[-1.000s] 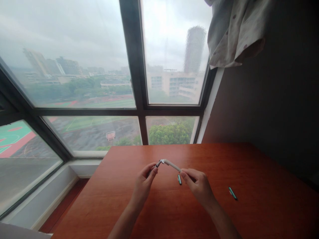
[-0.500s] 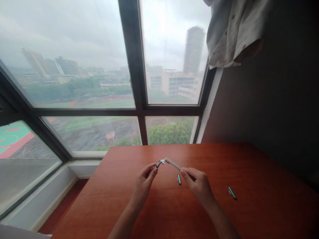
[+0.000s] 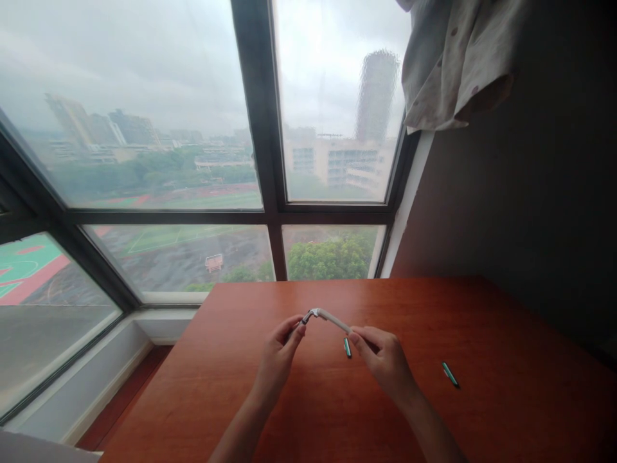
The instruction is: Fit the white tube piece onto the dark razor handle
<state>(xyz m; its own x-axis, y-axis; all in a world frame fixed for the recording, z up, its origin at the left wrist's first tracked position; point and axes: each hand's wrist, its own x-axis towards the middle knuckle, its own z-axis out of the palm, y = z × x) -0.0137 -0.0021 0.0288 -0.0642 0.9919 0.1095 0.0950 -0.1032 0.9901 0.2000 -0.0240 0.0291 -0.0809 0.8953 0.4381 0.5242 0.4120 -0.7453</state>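
Note:
Over a red-brown wooden table [image 3: 506, 334] I hold a slim white razor-like handle [image 3: 333, 319] between both hands. My right hand [image 3: 383, 360] is closed round the handle's lower end. My left hand [image 3: 279, 350] pinches the dark and metal head [image 3: 308, 316] at the other end with thumb and fingertips. A small teal and black piece [image 3: 347, 347] lies on the table just below the handle, beside my right hand.
A second teal and black piece [image 3: 450, 374] lies on the table to the right. Large windows with dark frames [image 3: 263, 161] stand beyond the table's far edge. A light cloth [image 3: 448, 64] hangs at the upper right against a dark wall.

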